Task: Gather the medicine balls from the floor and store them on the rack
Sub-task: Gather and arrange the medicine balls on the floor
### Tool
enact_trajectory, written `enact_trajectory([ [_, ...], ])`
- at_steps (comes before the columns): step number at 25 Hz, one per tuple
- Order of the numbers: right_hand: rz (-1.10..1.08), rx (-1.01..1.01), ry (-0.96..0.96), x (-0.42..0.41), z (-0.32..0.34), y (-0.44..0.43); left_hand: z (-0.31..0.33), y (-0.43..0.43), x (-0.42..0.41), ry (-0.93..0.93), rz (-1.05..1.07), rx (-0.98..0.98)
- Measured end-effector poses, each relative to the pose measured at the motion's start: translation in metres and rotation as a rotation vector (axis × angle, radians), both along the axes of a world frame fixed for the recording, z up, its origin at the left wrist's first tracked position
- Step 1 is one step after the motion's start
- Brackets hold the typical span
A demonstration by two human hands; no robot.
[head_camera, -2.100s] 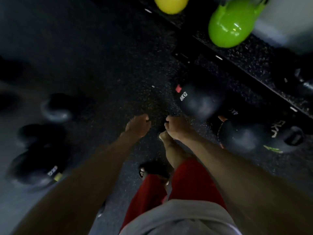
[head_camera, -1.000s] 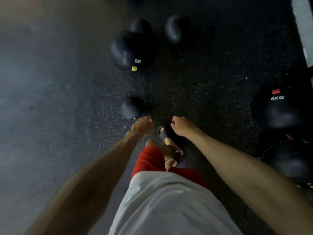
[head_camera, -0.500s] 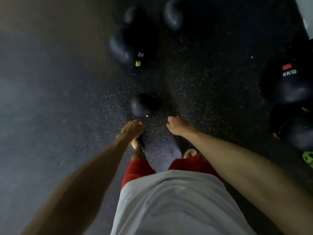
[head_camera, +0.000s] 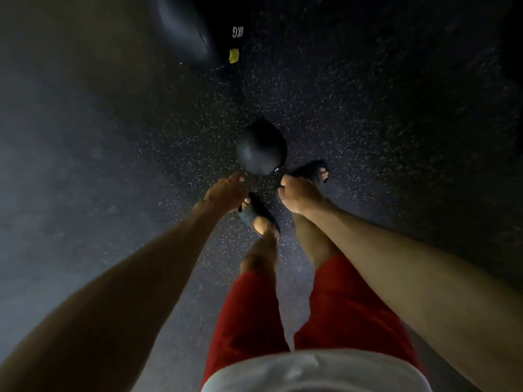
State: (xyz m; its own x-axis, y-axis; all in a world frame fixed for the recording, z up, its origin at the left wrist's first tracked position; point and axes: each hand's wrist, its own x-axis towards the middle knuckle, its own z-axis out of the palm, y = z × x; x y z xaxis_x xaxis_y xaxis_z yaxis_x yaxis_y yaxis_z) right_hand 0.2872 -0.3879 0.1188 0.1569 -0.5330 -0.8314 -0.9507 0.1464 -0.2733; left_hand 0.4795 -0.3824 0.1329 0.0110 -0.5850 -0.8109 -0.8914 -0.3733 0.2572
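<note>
Now a small round black medicine ball (head_camera: 261,149) is reached for on the speckled dark floor (head_camera: 368,123).
Left hand (head_camera: 226,193) and right hand (head_camera: 297,196) are held just short of it, fingers loosely curled, empty, for a two-sided scoop.

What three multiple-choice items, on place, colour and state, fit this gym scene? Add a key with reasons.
1. Where is the small black ball? A. on a rack B. on the floor just ahead of the feet C. in a hand
2. What colour are the shorts? A. blue B. red C. green
3. What do the left hand and right hand hold? A. nothing B. one ball each C. a towel

Key: 1 B, it lies on the speckled floor; 2 B, both legs show red cloth; 3 A, both hands hang empty.
</note>
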Motion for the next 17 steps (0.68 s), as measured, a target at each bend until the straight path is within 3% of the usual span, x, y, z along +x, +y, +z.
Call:
enact_trajectory([
  [6, -0.077, -0.041, 0.041, 0.007, -0.145, -0.011, -0.150, -0.026, 0.009, 0.015, 0.008, 0.108],
  [11, -0.162, 0.028, 0.063, 0.039, -0.246, -0.027, -0.261, -0.061, 0.018, 0.091, 0.282, 0.145],
  [17, -0.353, 0.141, 0.105, 0.072, -0.300, -0.057, -0.320, -0.082, 0.008, 0.176, 0.429, 0.162],
])
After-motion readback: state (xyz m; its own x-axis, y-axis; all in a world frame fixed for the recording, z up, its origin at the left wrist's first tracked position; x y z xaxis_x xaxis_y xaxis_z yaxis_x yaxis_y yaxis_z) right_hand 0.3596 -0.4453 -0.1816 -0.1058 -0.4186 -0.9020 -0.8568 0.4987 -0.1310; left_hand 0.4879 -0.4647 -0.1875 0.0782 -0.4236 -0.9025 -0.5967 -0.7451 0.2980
